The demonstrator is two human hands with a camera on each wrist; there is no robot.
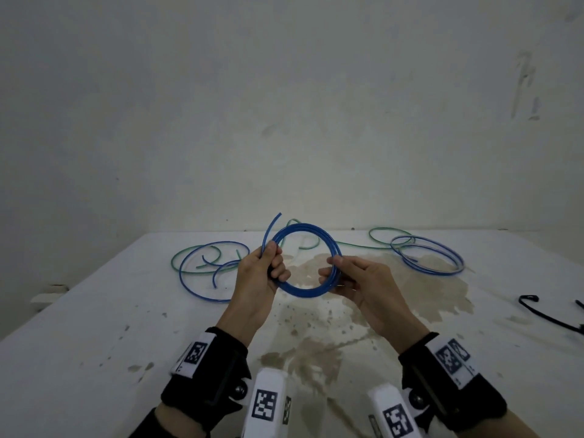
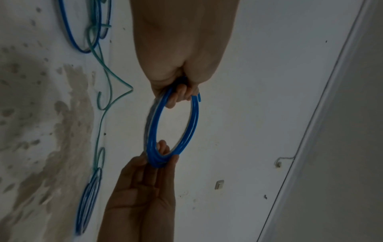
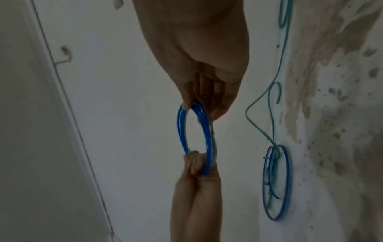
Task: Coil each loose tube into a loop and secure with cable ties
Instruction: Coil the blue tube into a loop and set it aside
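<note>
I hold a blue tube wound into a round coil [image 1: 303, 230] above the table, between both hands. My left hand [image 1: 271, 263] grips the coil's left side with curled fingers, and the tube's free end [image 1: 272, 224] sticks up past the thumb. My right hand [image 1: 336, 275] pinches the coil's right side between thumb and fingers. The left wrist view has the coil [image 2: 194, 124] edge-on with my left fingers [image 2: 182, 95] wrapped over its top. From the right wrist, the coil [image 3: 180, 129] hangs under my right fingertips [image 3: 186, 104].
Loose blue and green tubes [image 1: 202, 263] lie at the table's far left, more loops [image 1: 426, 251] at the far right. A green tube [image 1: 357, 246] runs between them. Black cable ties [image 1: 550, 314] lie by the right edge. The white table [image 1: 94, 327] is stained brown in the middle.
</note>
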